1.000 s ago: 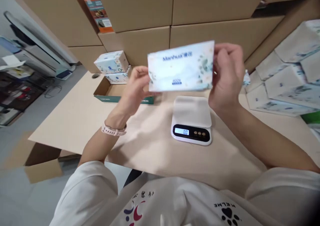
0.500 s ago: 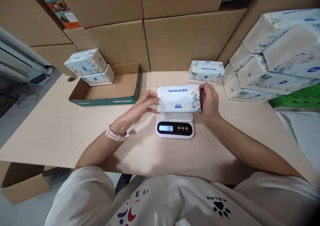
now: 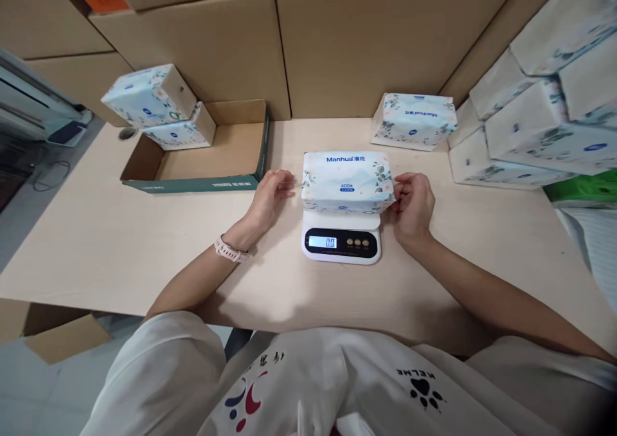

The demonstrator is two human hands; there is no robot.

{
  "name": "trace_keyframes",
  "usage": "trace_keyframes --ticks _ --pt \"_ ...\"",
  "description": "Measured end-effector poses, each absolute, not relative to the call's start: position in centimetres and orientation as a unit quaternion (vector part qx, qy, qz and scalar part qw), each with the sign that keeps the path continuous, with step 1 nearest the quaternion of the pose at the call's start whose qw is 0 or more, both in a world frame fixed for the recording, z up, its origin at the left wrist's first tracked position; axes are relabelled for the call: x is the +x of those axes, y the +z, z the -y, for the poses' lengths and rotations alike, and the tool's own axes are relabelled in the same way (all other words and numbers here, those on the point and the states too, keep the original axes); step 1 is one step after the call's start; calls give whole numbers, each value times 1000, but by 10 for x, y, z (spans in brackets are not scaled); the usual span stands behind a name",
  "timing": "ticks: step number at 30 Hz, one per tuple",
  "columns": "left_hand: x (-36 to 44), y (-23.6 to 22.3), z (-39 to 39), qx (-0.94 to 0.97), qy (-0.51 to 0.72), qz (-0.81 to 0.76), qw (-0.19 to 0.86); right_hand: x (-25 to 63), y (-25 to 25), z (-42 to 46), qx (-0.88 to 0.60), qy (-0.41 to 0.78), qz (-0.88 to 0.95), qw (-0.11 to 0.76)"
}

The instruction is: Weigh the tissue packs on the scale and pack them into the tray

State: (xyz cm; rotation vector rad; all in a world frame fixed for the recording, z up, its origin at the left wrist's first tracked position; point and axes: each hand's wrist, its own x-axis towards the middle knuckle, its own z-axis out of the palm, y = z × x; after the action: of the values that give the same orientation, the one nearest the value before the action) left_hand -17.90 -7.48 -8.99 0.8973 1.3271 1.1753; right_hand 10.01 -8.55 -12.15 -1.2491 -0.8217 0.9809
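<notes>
A white tissue pack (image 3: pixel 344 182) printed with blue lettering and leaves lies on the platform of a small white kitchen scale (image 3: pixel 342 240), whose display reads 0.0. My left hand (image 3: pixel 270 198) rests on the table just left of the pack, fingers loosely spread and a little apart from it, holding nothing. A pale watch band sits on that wrist. My right hand (image 3: pixel 412 204) is at the pack's right end, its loosely curled fingertips at the pack's edge and gripping nothing.
A shallow green-edged cardboard tray (image 3: pixel 212 166) at the back left holds two tissue packs (image 3: pixel 149 95). One more pack (image 3: pixel 414 119) lies behind the scale. Several packs (image 3: pixel 535 121) are stacked at the right. Brown cartons (image 3: pixel 357 44) form a wall along the table's back.
Both hands brought the tissue pack down from in front of me onto the scale and let go of it. The view has tilted down towards the table.
</notes>
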Motion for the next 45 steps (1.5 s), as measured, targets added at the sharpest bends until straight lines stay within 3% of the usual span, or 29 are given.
trace_keyframes --ticks 6,29,45 --pt "-175 -111 77 347 537 -546 542 99 -118 94 -550 407 378 624" --pt "-194 -99 70 399 456 -518 603 101 -123 90 -577 399 380 603" --pt "-198 -106 69 445 437 -510 592 101 -122 92 -570 395 375 615"
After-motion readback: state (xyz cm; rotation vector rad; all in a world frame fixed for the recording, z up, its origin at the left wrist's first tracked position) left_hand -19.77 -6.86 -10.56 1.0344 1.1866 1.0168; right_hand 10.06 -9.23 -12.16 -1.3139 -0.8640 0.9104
